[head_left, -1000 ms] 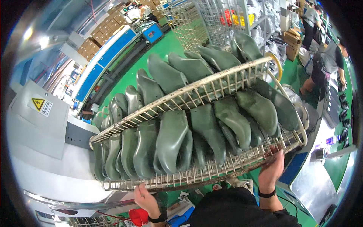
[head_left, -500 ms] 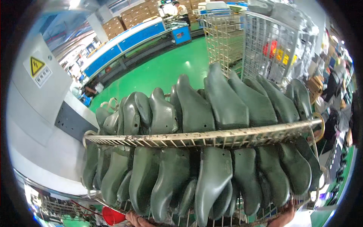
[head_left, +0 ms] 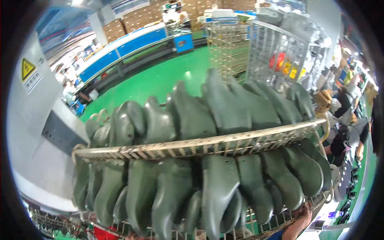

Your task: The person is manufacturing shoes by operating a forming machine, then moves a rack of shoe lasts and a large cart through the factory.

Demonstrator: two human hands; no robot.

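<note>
A two-tier wire rack [head_left: 224, 145], packed with dark green shoe lasts [head_left: 219, 180], fills the middle of the picture. One row of lasts stands above the pale, worn metal shelf, another sits below it. At the rack's lower right, my right hand [head_left: 300, 224] is closed round the bottom wires. Only a sliver of my left hand [head_left: 138, 237] shows at the bottom edge, against the rack's lower left; the lasts and the picture's edge hide most of it. The rack leans slightly, its right end higher in view.
A grey cabinet [head_left: 48, 116] with a yellow warning sign stands close on the left. Beyond the green floor [head_left: 160, 76] runs a blue-sided conveyor bench [head_left: 142, 42]. Wire cage trolleys [head_left: 276, 56] stand at the back right. A person [head_left: 183, 18] works far off; others are at the right.
The rack and the surroundings have shifted left in view, and the rack tilts more, its left end lower. My left hand has sunk mostly out of the picture; my right hand stays on the rack.
</note>
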